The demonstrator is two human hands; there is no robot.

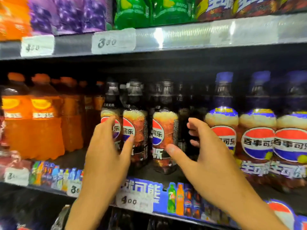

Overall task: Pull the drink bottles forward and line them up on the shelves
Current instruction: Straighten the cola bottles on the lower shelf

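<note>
With both hands spread, left hand [108, 146] and right hand [207, 151] holding nothing, we judge the full cola bottles [164, 138] heavy and slick, best gripped round the label

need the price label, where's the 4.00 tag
In the head view, the 4.00 tag sits on the middle shelf's front edge, low centre, between the two forearms, below the black-capped cola bottles.

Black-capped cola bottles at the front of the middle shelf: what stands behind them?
Behind the front black-capped cola bottles, more black-capped necks recede into the dark. Their number and the shelf's back are hidden in shadow and behind the front row.
</note>
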